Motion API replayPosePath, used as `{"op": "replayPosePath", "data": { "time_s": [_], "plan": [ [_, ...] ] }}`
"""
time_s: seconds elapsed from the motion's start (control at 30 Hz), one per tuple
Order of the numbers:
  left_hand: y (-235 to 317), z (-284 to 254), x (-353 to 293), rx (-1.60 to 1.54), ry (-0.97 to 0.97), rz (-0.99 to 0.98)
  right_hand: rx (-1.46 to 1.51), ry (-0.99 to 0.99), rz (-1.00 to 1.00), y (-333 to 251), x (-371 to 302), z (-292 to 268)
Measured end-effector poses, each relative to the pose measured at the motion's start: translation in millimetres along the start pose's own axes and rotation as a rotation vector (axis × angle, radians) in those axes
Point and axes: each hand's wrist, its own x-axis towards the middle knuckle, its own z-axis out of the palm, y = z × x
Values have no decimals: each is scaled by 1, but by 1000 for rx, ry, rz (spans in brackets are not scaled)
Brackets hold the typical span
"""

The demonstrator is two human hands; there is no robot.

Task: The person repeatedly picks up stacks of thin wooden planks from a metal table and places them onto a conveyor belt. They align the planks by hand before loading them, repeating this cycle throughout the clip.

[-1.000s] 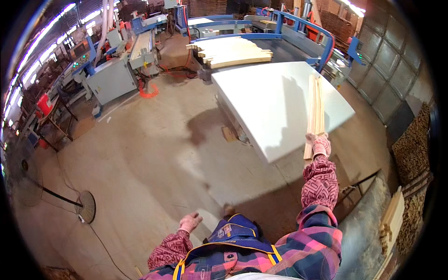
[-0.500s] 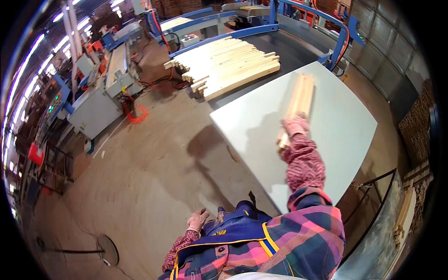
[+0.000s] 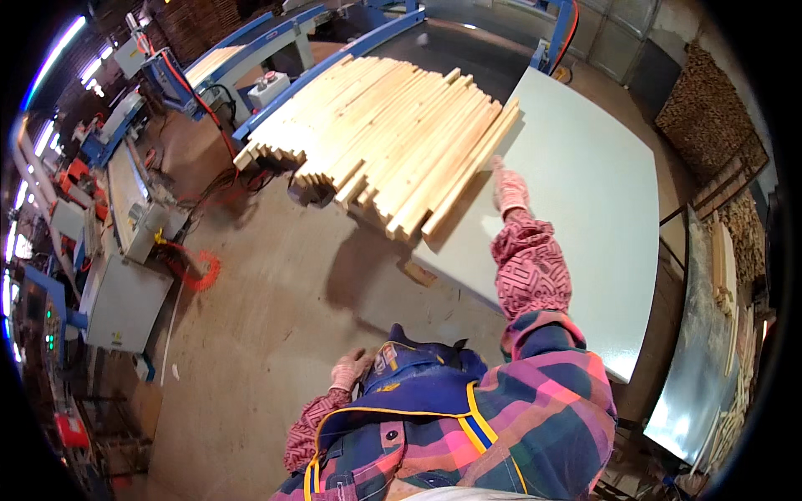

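Observation:
A broad row of pale wooden strips (image 3: 368, 129) lies side by side on a dark machine bed (image 3: 468, 54), their near ends uneven. At its right side, an outermost wooden strip (image 3: 470, 174) overlaps the edge of the light grey tabletop (image 3: 585, 209). My right hand (image 3: 510, 190), in a pinkish glove, reaches over the tabletop close beside that strip. Its fingers are stretched forward and grip nothing; whether the fingertips touch the wood is hard to tell. Gloved too, my left hand (image 3: 351, 368) hangs low beside the blue apron (image 3: 426, 376), fingers loosely extended, holding nothing.
Blue machine rails (image 3: 334, 67) border the bed. A grey machine (image 3: 125, 301) with an orange coiled hose (image 3: 200, 271) stands left. Stacked wood (image 3: 710, 108) lines the right wall, near a shiny metal sheet (image 3: 681, 401).
The strips my right hand gripped over the tabletop now lie against the row's right side, released. That hand has moved left and forward. The view has shifted; my left hand stays low.

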Motion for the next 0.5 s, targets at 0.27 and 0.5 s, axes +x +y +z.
{"op": "replayPosePath", "data": {
  "time_s": [0.27,0.5],
  "plan": [
    [53,-96,94,-346,97,333,47,144,106,-3,8,-18],
    [-36,-222,148,-697,579,255,-1008,204,-324,142,-61,-95]
  ]
}}
